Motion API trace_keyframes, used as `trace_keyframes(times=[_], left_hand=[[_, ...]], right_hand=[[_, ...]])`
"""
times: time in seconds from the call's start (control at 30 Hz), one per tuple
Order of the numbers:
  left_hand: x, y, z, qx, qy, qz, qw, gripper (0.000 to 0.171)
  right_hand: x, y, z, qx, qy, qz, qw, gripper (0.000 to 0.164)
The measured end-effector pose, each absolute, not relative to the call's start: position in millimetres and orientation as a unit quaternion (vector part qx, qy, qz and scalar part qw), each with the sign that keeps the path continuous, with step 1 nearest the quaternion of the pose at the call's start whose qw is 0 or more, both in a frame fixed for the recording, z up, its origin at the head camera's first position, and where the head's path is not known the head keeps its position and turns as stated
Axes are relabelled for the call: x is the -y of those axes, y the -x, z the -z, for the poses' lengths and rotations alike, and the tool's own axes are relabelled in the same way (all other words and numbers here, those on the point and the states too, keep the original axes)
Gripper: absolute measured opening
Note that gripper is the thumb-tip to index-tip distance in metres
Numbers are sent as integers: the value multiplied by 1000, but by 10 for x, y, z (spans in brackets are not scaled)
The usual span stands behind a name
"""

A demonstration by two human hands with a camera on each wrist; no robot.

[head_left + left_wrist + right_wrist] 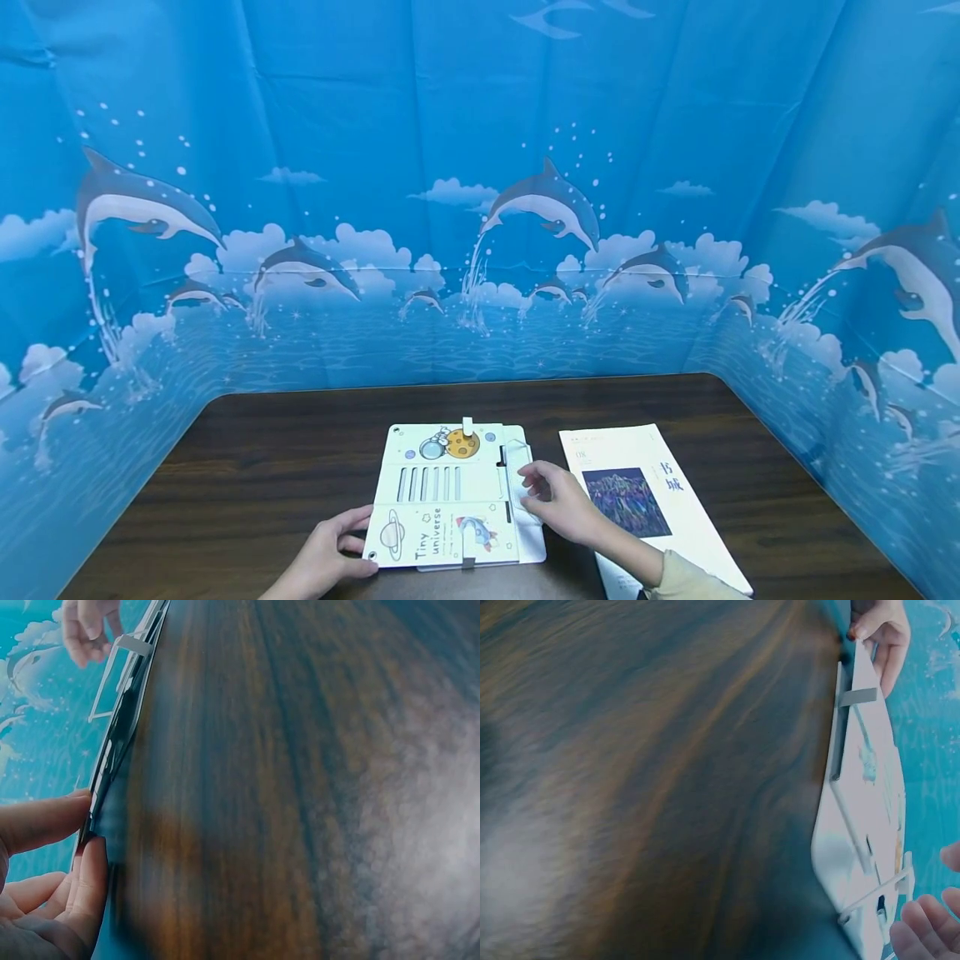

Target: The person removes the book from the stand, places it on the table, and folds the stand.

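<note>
A white folding book stand (438,537) lies on the table, printed with an astronaut, planets, a rocket and the words "Tiny universe". My left hand (330,554) pinches its lower left corner; in the left wrist view the thumb is on top and fingers are beneath the edge (94,796). Over the stand's right side is my right hand (566,504), fingers loosely bent beside a thin wire frame. In the right wrist view the fingers (922,926) appear apart from the stand (862,802), near the raised wire (877,892).
To the right lies a white book (697,533) with a dark, colourful picture on its cover, partly behind my right forearm. The dark wood table (285,450) is bordered by a blue dolphin-print curtain (375,333) at the back and sides.
</note>
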State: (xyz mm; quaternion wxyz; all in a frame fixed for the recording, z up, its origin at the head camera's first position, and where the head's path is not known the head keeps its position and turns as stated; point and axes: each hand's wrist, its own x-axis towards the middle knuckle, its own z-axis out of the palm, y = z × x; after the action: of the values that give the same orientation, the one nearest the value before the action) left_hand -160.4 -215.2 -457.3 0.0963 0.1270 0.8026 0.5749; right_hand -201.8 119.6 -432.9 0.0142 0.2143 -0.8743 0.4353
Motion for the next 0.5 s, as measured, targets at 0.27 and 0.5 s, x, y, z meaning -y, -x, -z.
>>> trace_keyframes(times=[0.27, 0.5], left_hand=[[2167, 1588, 4585, -807, -118, -571, 97, 77], [2173, 1584, 4603, -802, -128, -575, 95, 76]], right_hand=[[-1219, 2023, 4470, 868, -244, -433, -16, 12], [-1200, 2028, 4486, 869, -231, -437, -5, 13]])
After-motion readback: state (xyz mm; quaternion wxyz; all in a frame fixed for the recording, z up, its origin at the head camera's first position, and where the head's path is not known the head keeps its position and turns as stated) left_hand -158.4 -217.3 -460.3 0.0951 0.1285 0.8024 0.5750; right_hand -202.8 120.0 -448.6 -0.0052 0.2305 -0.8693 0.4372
